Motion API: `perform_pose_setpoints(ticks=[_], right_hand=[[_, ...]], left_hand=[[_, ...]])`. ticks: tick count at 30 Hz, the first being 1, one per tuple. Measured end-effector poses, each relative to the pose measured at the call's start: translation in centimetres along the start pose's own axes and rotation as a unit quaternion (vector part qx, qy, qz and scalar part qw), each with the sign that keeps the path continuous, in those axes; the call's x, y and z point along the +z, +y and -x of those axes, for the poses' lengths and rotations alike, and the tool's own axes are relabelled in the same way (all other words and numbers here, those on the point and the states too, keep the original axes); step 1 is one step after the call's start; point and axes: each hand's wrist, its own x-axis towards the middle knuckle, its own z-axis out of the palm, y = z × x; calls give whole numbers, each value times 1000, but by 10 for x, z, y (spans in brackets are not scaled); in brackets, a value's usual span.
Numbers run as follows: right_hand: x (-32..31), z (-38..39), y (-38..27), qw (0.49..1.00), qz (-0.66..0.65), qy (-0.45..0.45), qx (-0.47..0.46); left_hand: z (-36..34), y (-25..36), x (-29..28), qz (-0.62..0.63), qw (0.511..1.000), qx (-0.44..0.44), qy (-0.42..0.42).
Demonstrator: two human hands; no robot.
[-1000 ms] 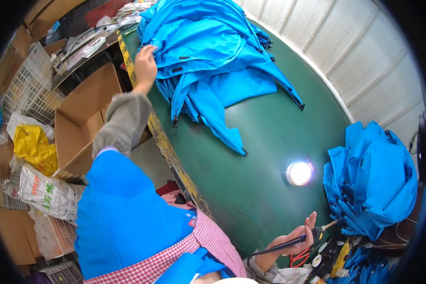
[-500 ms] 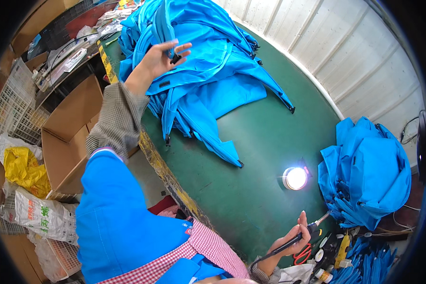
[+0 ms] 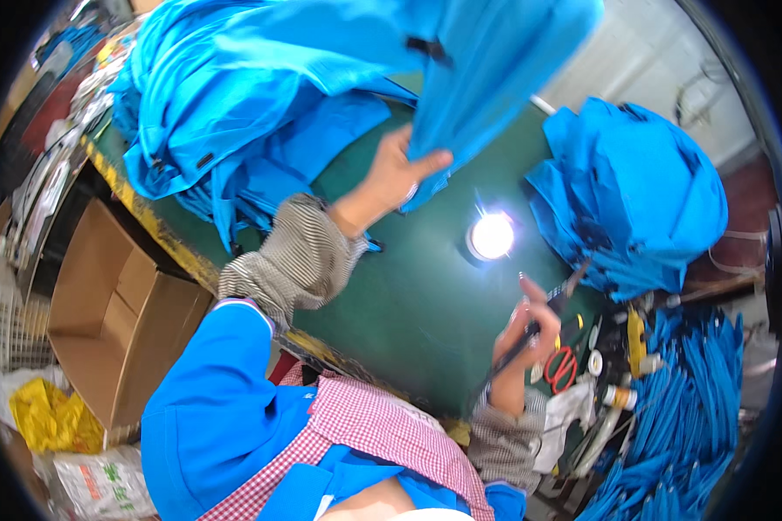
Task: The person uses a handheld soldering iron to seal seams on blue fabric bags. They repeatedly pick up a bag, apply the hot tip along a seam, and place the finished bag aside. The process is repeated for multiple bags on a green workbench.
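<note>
Head view: the left hand (image 3: 389, 181) pinches blue cloth (image 3: 504, 78) that rises toward 1 o'clock; the right hand (image 3: 526, 337), at 4, curls round a dark pen-like tool (image 3: 559, 300) pointing toward a blue bundle (image 3: 639, 195). Best to keep its tip clear of the fabric. Green table (image 3: 400, 308) lies between. A white sack (image 3: 104, 484) at 8 bears blurred red and green print.
</note>
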Motion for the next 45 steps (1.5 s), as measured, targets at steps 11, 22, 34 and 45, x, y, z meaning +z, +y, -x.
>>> perform_pose_setpoints(ticks=[11,22,34,45], right_hand=[[37,-30,60,979,-14,156,133],[33,-39,67,977,-6,152,150],[-20,34,-13,991,113,76,0],[-10,45,0,984,174,17,-23]], left_hand=[[107,-105,69,2,969,-228,99],[96,-97,73,13,963,-268,-27],[94,-109,77,-33,969,-238,-52],[94,-107,83,-23,968,-247,-46]])
